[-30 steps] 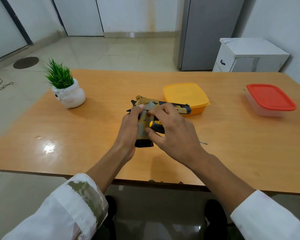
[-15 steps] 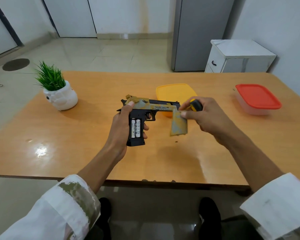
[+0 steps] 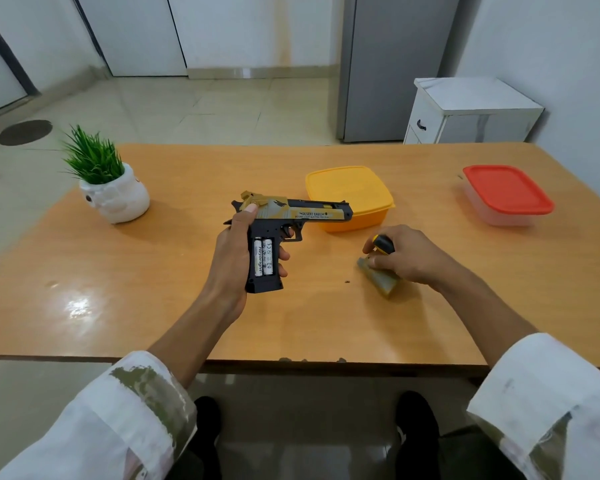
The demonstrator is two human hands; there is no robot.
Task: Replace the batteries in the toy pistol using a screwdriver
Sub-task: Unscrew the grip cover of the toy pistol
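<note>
Two batteries (image 3: 263, 257) sat upright, side by side, in the open grip of the pistol (image 3: 284, 223) | left hand (image 3: 230, 261) wrapped the grip above the table (image 3: 187, 306) | right hand (image 3: 404, 259), nearer, fingers curled on screwdriver (image 3: 383, 244) and cover (image 3: 378, 280), lay right of the batteries.

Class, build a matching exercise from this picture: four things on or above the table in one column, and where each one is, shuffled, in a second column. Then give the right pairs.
Things
1. toy pistol
2. grip cover
3. potted plant
4. red-lidded box

Places
A. far right of the table
B. held up in the left hand, two batteries showing in its grip
C. on the table's left side
D. lying on the table under the right hand, which also holds the screwdriver

Pairs: 1-B, 2-D, 3-C, 4-A
</note>
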